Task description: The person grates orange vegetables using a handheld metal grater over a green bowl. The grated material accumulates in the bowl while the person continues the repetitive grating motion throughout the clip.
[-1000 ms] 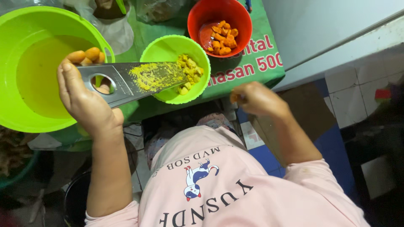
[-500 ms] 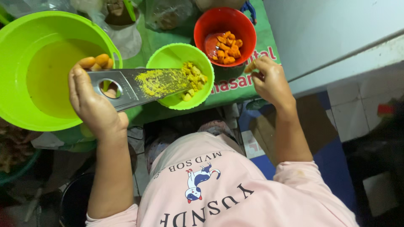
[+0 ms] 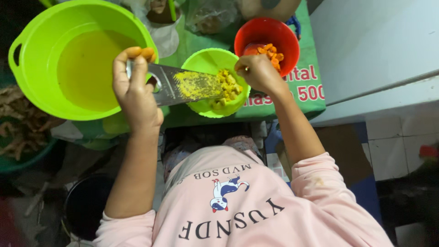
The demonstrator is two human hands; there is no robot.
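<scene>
Left to right: a large green basin holding yellow liquid; the left hand closed around the handle of a flat metal grater, its blade caked yellow, over a small green bowl; the right hand pinching a mostly hidden piece at the red bowl. A green printed sheet lies beneath, partly covered.

Large green basin with yellow liquid — upper left; brown roots beside it; green cloth; white tiled floor.
</scene>
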